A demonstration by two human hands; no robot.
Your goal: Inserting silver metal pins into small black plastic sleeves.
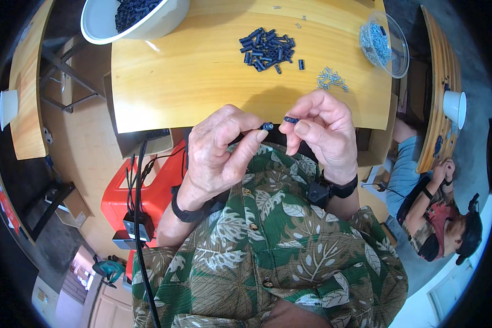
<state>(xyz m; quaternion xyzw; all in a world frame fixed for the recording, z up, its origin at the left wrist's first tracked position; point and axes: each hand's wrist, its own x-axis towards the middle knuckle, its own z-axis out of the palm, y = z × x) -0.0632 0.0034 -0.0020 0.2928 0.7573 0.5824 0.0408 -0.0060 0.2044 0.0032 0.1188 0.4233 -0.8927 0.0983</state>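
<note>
Just off the table's near edge, my left hand (pixel 221 147) pinches a small dark cylindrical plastic piece (pixel 267 126) between thumb and forefinger, its round end facing right. Close beside it, my right hand (pixel 325 134) grips another small dark plastic piece (pixel 291 119) at the fingertips. A narrow gap separates the two pieces. Farther out on the wooden table lies a pile of similar dark pieces (pixel 265 50), with one loose piece (pixel 301 64) to its right. Small shiny metal parts (pixel 331 79) lie scattered beyond my right hand.
A white tub (pixel 167 19) of dark pieces stands at the far left of the table (pixel 175 82). A clear round container (pixel 402 52) of metal parts sits at its right edge. A red plastic stool (pixel 115 197) and a black cable (pixel 139 240) are at left. Another person (pixel 437 218) works at right.
</note>
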